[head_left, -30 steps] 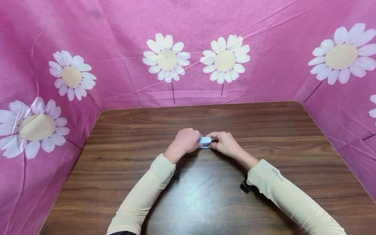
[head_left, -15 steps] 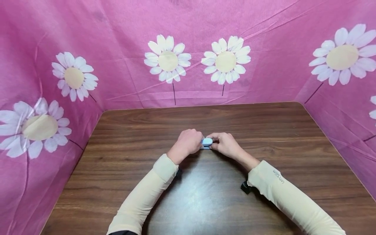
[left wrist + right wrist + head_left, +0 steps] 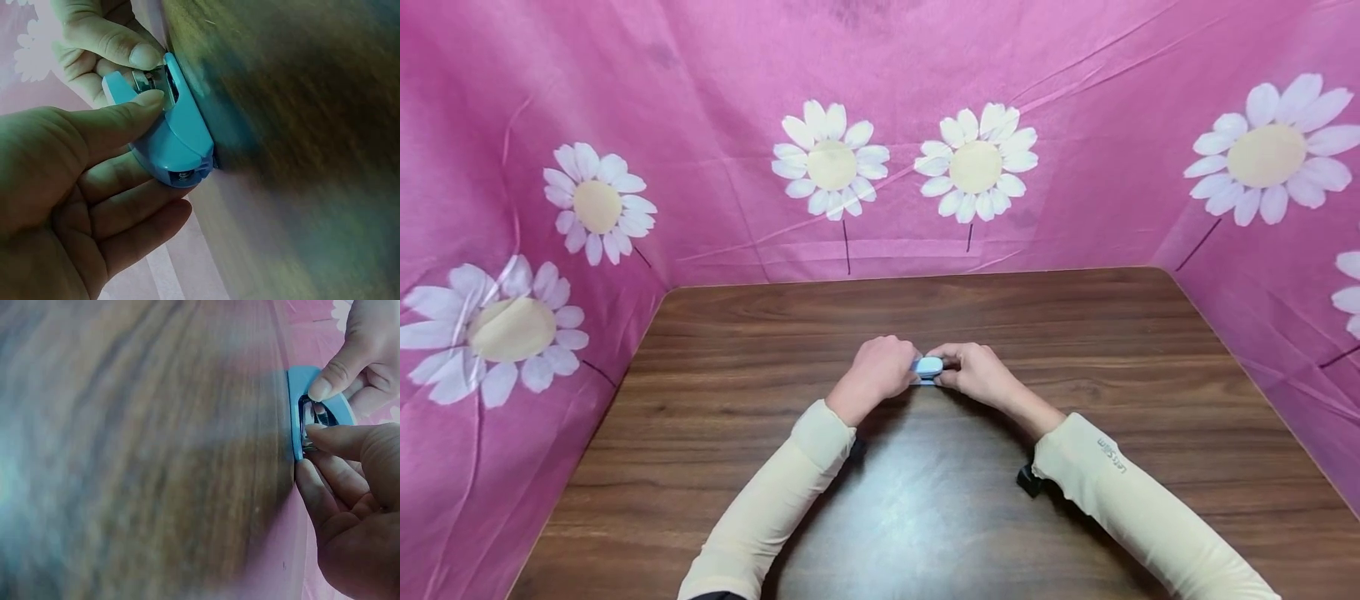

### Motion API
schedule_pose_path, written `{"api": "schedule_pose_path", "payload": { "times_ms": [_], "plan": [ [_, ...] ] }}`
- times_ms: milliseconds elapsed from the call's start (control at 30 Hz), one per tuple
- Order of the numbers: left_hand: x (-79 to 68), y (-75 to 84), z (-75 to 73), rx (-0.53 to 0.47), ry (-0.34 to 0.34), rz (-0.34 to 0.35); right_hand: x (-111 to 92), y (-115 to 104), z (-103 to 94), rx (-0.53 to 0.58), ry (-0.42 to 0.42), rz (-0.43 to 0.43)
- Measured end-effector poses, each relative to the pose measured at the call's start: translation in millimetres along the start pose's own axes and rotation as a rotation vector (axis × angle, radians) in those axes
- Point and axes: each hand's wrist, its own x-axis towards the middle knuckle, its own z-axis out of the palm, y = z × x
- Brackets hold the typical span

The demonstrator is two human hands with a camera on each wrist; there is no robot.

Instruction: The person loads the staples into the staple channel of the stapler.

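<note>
A small light-blue stapler stands low at the table, between both hands. My left hand grips its hinged end, thumb on the near side and fingers around the far side. In the left wrist view, a spring shows at the hinge of the stapler, and metal is visible in the gap between its arms. My right hand holds the other end with thumb and fingers. The right wrist view shows its thumb on the metal inside the stapler's opening. Nothing shows whether staples are inside.
A brown wood-grain table reaches to a pink cloth with white daisies, which hangs behind and along both sides. Each wrist bears a small black camera, such as the one at the right cuff.
The head view has tilted slightly, so the whole scene sits a little lower. Both hands keep their hold on the stapler with hardly any visible movement.
</note>
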Motion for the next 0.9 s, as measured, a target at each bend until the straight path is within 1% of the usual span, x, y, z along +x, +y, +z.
{"api": "schedule_pose_path", "payload": {
  "times_ms": [133, 267, 467, 667, 767, 900],
  "plan": [
    [0.5, -3.5, 0.2, -0.032, 0.001, 0.002, 2, 1, 0.1, 0.009, -0.006, 0.005],
    [0.5, -7.6, -2.0, -0.058, -0.015, -0.005, 5, 1, -0.5, 0.028, -0.017, 0.003],
    [0.6, -12.4, -0.9, -0.086, -0.020, 0.010, 7, 4, -1.5, 0.031, -0.024, 0.017],
    [1.6, -16.8, 1.0, -0.098, -0.033, -0.017, 8, 4, -1.9, 0.049, -0.038, 0.020],
    [0.6, -18.1, 1.2, -0.106, -0.048, -0.016, 8, 3, -2.0, 0.055, -0.048, 0.030],
    [-4.5, -21.8, 0.0, -0.127, -0.059, -0.019, 8, 2, -4.0, 0.018, -0.076, 0.023]
  ]
}}
